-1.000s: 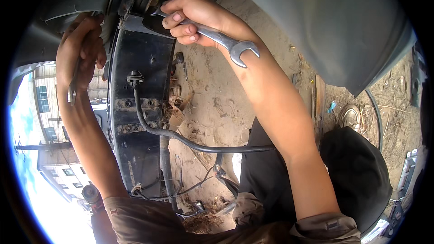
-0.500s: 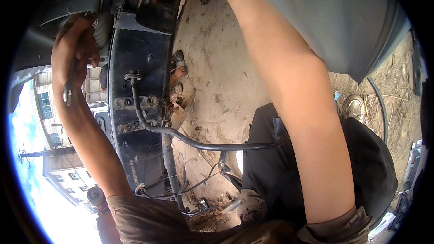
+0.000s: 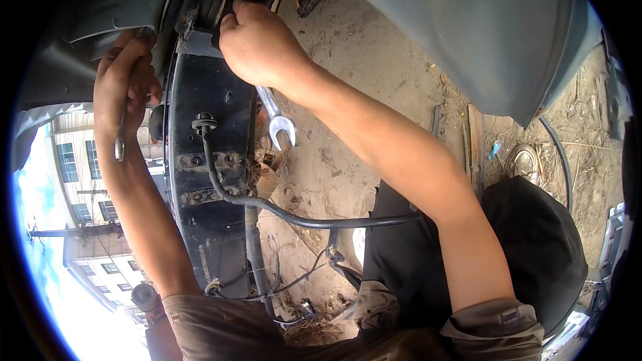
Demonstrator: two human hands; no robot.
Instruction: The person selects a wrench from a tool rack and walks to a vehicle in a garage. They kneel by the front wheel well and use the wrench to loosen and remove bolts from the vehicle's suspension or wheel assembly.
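My right hand (image 3: 262,45) is closed round a shiny open-end wrench (image 3: 275,117), whose jaw sticks out below the palm. Its fingertips reach to the dark round rubber part (image 3: 208,5) at the top of a black metal beam (image 3: 204,100); the other end of the wrench is hidden. On the beam's left side, my left hand (image 3: 128,77) is curled under a grey panel (image 3: 110,33). A slim metal wrench (image 3: 120,135) runs along its palm, with one end showing by the wrist and the rest covered by the fingers.
A black hose (image 3: 301,219) leaves a round grommet (image 3: 204,122) on the beam and crosses to the right. Thin wires (image 3: 287,281) hang lower down. A large grey panel (image 3: 468,20) overhangs the upper right. A metal disc (image 3: 525,160) lies on the dirt ground.
My right hand has come down and nearer from the top edge, bringing the open-end wrench into sight. My left hand has shifted slightly right, still curled round its wrench.
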